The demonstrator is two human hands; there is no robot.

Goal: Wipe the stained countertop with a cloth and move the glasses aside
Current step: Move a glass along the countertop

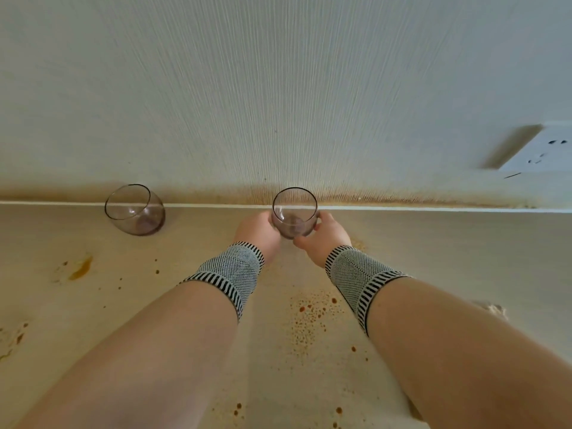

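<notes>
Two hands, left hand [259,231] and right hand [325,235], grip one empty glass [294,213]; another empty glass [136,209] stands apart.

head cam: single wide-angle view, worn on the person's head | faces forward and steeply down over both forearms | close above the stained tabletop [185,305] | far edge meets the textured wall [278,88] | edges bowed by lens | no second view to overlap

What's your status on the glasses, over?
Both hands, left hand and right hand, grip the round smoked-glass tumbler by the wall. Second smoked tumbler stands left. No cloth seen.
</notes>
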